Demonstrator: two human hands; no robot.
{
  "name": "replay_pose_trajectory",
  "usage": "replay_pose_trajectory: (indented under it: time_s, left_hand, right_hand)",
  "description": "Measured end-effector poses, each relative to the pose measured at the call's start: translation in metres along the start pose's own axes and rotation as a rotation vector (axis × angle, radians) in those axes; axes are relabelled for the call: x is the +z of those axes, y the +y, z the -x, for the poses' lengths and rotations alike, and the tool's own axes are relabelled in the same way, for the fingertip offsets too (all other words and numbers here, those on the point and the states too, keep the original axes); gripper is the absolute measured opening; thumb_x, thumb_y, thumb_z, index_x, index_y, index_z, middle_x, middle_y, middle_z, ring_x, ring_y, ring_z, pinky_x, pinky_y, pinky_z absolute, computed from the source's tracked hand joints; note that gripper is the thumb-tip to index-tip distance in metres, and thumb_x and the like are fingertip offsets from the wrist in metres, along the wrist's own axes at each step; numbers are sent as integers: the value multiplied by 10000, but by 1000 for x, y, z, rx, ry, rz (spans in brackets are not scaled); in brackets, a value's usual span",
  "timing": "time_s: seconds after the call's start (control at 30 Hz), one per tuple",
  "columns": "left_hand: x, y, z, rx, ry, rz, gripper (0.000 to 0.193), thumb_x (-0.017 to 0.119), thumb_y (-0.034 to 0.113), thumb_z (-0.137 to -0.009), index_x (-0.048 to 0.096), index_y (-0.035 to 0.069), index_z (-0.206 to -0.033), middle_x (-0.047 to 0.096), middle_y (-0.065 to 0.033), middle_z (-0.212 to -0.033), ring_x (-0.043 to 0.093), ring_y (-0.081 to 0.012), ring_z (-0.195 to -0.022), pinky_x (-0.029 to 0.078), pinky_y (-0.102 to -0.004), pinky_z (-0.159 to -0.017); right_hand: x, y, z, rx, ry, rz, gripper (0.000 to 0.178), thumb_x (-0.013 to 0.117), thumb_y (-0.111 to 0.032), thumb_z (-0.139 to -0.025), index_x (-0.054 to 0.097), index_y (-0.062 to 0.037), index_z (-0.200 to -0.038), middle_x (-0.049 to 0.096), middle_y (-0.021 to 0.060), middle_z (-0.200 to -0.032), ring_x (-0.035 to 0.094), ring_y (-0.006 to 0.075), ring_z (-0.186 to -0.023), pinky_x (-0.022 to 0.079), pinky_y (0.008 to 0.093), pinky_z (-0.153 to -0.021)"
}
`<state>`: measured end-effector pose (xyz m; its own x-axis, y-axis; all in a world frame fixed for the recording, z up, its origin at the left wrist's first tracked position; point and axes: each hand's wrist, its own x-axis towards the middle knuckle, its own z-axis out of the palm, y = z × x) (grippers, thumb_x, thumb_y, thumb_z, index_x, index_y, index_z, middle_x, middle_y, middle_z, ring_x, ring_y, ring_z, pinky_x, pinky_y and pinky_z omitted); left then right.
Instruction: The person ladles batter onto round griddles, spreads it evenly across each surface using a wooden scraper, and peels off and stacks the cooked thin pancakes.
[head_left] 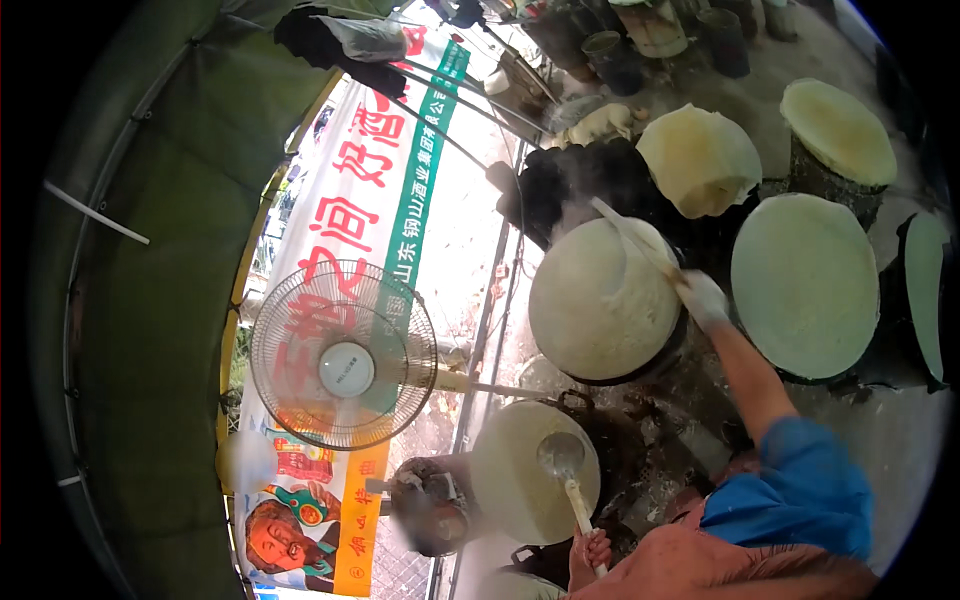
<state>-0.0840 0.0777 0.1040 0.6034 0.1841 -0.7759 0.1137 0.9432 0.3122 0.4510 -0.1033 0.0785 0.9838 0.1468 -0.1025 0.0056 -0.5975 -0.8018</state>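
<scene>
My right hand [703,299], in a white glove, is closed around a pale wooden paddle [640,243]. The paddle slants across a large round pot [573,378] filled with thick whitish liquid [585,305], and faint steam hangs near its far edge. My left hand [592,549], bare, grips the handle of a ladle [562,456]. The ladle's metal bowl is over a smaller pot of cream-coloured liquid [505,470], nearer to me; whether it touches the liquid I cannot tell.
Wide vats of pale liquid [805,285] stand to the right. Behind them is one topped by a yellowish, uneven-edged sheet [700,155]. A caged fan [345,355] stands left, before a printed banner [330,230]. Dark buckets [612,62] are at the back.
</scene>
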Motion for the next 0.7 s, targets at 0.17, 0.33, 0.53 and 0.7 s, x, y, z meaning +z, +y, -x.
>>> replay_pose_trajectory:
  time_s: [0.17, 0.33, 0.53, 0.7]
  left_hand:
    - [99, 13, 45, 128, 18, -135, 282, 489, 249, -996, 381, 128, -766, 289, 44, -621, 261, -75, -448, 263, -230, -377]
    - [7, 0, 15, -114, -143, 221, 244, 495, 209, -989, 380, 124, -791, 301, 38, -645, 266, -71, -451, 258, -229, -375]
    - [34, 24, 31, 7, -128, 41, 300, 491, 232, -997, 371, 103, -754, 296, 35, -643, 265, -59, -457, 270, -214, -394]
    - [54, 26, 29, 9, -132, 511, 273, 484, 191, -981, 391, 86, -746, 334, 11, -650, 319, -75, -467, 298, -218, -392]
  right_hand:
    - [0, 13, -98, -412, 3, 364, 395, 623, -382, -813, 712, -1, -868, 689, 211, -831, 692, 328, -770, 537, 382, -678]
    - [50, -17, 37, -135, -259, -216, 335, 740, -267, -746, 738, -66, -1013, 727, 120, -989, 678, 206, -934, 484, 325, -884]
    - [-5, 13, 45, 313, -229, -1113, 267, 667, -84, -822, 673, 86, -1028, 715, 120, -881, 664, 179, -804, 518, 308, -744]
    - [44, 35, 80, 49, -290, -441, 317, 702, -230, -808, 718, -68, -1080, 728, 132, -928, 676, 154, -847, 505, 287, -790]
